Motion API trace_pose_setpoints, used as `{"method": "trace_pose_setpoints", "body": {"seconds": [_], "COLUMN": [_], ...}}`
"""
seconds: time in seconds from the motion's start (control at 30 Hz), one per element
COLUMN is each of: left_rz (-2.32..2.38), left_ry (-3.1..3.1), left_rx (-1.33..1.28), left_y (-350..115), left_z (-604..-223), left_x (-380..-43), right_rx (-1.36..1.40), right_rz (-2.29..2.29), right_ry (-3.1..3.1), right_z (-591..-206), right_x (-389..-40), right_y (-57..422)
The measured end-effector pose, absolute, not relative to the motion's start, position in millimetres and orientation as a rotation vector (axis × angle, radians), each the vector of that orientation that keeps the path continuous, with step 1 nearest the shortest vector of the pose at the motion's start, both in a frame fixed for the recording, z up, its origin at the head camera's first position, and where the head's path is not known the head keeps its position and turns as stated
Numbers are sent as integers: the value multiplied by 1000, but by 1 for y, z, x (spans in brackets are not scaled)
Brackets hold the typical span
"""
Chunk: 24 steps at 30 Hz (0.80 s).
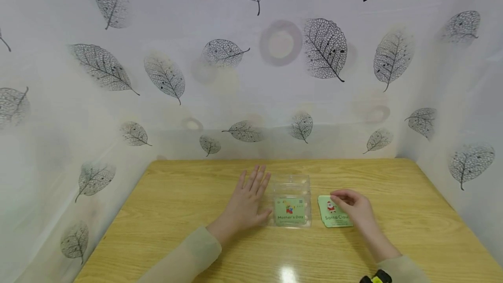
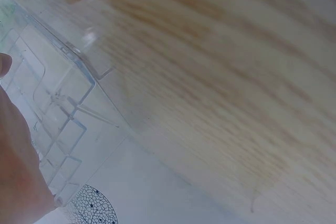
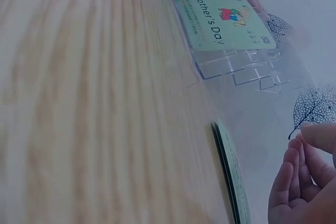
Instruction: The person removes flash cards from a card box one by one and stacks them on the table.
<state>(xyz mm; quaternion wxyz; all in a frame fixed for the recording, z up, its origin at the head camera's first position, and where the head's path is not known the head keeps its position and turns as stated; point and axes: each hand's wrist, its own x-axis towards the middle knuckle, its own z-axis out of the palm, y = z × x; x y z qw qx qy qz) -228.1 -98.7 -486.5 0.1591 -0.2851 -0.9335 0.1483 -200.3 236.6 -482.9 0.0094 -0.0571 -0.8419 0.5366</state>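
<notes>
My left hand (image 1: 248,200) lies with fingers spread along the left side of a clear plastic stepped card holder (image 1: 291,179), its thumb at the holder's edge. A green "Mother's Day" card (image 1: 290,211) with small cartoon figures sits in the front slot. To the right of the holder, a small stack of green cards (image 1: 333,217) lies on the table, a "Santa Claus" card on top. My right hand (image 1: 358,208) is over that stack, loosely curled, thumb and index fingertips near its top edge. In the right wrist view, no card shows between the fingertips (image 3: 298,138).
The wooden table (image 1: 177,213) meets a pale curtain (image 1: 251,95) printed with dark leaves at the back and both sides. A black and yellow band (image 1: 378,277) is on the right wrist. Light glares on the tabletop near the front.
</notes>
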Motion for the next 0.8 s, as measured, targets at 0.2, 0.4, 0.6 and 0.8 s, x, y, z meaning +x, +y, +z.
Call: {"method": "trace_pose_setpoints", "body": {"seconds": [0.2, 0.4, 0.6, 0.8], "left_rz": [404, 433, 431, 422], "left_ry": [-2672, -2683, -2667, -2674], "left_rx": [-819, -806, -802, -802], "left_y": [-99, -97, -98, -98], "left_z": [-485, -483, -484, -484], "left_x": [-227, -226, -227, -226], "right_rx": [-120, -74, -47, -41], "right_rz": [1698, 1758, 1747, 1736], "right_ry": [-2575, -2544, -2580, -2616], "right_z": [-483, -485, -486, -486], "right_x": [-198, -198, -196, -194], "right_y": [231, 225, 219, 215]}}
